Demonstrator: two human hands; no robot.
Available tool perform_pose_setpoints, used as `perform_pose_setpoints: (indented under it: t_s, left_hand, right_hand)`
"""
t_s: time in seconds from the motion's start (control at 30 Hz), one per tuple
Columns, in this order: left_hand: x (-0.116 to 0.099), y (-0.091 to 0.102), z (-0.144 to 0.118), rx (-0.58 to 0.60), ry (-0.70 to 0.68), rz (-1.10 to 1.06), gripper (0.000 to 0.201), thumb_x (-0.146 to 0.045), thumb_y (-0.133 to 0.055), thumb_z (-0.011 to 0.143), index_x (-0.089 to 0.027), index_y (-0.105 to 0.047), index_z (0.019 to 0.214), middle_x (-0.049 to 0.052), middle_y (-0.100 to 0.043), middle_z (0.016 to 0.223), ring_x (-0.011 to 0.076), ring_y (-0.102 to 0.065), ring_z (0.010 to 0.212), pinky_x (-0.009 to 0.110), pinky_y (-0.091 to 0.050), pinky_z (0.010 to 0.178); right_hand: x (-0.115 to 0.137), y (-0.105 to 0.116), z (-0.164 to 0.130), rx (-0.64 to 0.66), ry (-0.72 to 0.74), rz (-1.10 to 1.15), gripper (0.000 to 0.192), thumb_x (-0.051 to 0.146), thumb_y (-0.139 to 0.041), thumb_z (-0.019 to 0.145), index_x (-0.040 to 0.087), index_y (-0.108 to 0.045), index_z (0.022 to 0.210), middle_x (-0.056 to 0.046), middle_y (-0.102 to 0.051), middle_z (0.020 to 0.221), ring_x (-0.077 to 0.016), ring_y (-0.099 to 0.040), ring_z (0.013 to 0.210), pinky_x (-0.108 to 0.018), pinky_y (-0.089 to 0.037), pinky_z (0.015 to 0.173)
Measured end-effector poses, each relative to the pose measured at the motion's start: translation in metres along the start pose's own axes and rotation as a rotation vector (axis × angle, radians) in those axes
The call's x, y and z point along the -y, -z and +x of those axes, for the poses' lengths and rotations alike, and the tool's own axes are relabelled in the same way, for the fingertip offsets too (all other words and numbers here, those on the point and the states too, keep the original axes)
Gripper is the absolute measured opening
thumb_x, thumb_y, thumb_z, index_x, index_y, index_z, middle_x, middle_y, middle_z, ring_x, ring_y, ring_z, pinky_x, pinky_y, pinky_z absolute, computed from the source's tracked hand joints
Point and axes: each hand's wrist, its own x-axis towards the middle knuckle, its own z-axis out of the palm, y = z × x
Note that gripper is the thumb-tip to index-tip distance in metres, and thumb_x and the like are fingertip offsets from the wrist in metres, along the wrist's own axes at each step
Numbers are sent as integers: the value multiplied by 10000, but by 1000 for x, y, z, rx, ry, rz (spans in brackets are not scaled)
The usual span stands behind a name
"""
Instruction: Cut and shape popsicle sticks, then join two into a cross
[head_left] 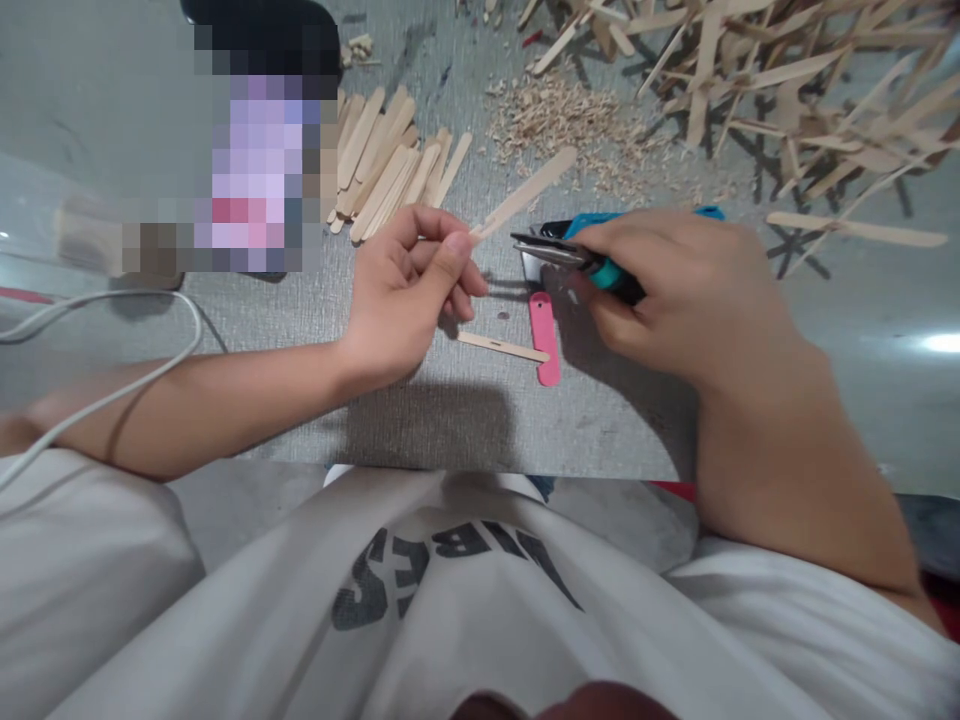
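Pinching a stick (525, 192) by its near end between thumb and forefinger, the left hand (409, 290) has its other fingers curled in; the stick slants up and away over the mat (300, 320). Just right of the stick, the right hand (675, 290) is closed around blue-handled cutters (581, 250), blades pointing at the stick's held end. Below the cutters lie a pink tag (544, 338) and a thin splinter (502, 347), touching. Left of the stick sits a stack (390, 165); beyond it shavings (570, 125); a loose heap (787, 80) lies far right.

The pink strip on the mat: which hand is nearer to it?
Right. The right hand, gripping the blue cutter, sits just right of the pink strip; the left hand is farther left.
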Motion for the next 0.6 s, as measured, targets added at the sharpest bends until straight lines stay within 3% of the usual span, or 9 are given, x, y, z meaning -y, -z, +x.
perform_pose_setpoints:
  t_s: [0.1, 0.2, 0.37, 0.6]
  left_hand:
    - [3, 2, 0, -15, -53, -15, 260, -486, -823, 1144, -284, -715, 1021, -60, -710, 697, 106, -627, 519, 253, -480, 480]
    - [5, 1, -2, 13, -121, -78, 244, -474, -818, 1137, -283, -718, 1021, -64, -653, 675, 112, -570, 510, 271, -435, 466]
    - [6, 0, -4, 2, -143, -87, 173, -417, -813, 1099, -283, -730, 1029, -53, -617, 675, 119, -511, 509, 280, -376, 459]
    - [8, 3, -3, 14, -94, 21, 199, -460, -790, 1122, -278, -715, 1087, -55, -622, 684, 129, -580, 548, 277, -480, 521]
  right_hand:
    - [7, 6, 1, 140, -32, -10, 350, 376, -548, 1177, 282, -814, 1384, -177, -859, 1285, -465, -818, 1216, -626, -656, 981]
    - [15, 8, 2, 201, -48, -8, 313, 346, -612, 1121, 278, -808, 1354, -192, -814, 1238, -493, -766, 1234, -655, -627, 1007]
    - [13, 2, 2, 175, -37, -39, 270, 329, -703, 988, 224, -757, 1231, -199, -762, 1162, -483, -734, 1168, -620, -612, 941]
    - [8, 5, 0, 168, -53, 7, 331, 388, -777, 972, 275, -728, 1279, -167, -752, 1213, -461, -701, 1220, -612, -584, 1015]
